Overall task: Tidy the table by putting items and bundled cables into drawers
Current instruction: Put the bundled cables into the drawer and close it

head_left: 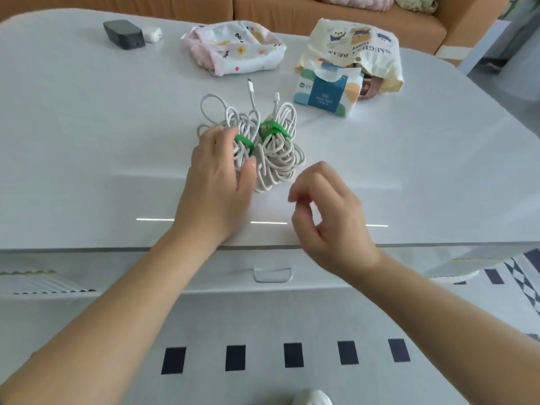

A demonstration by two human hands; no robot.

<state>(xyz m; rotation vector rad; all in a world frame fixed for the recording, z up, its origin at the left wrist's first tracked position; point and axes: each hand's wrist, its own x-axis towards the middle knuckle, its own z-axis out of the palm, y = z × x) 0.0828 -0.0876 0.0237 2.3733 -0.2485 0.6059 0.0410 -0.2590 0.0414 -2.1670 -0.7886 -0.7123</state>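
Table (pixel 87 127), closed drawer (pixel 228 268), left hand (pixel 217 182) gripping cables (pixel 244 119)

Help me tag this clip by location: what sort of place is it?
Probably a home living room: a tan sofa with cushions behind the white table, a patterned rug on the floor, and a tissue pack.

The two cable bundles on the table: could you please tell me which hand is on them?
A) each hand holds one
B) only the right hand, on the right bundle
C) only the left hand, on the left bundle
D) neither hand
C: the left hand holds the left bundle, while the right hand hovers apart from the right bundle, holding nothing.
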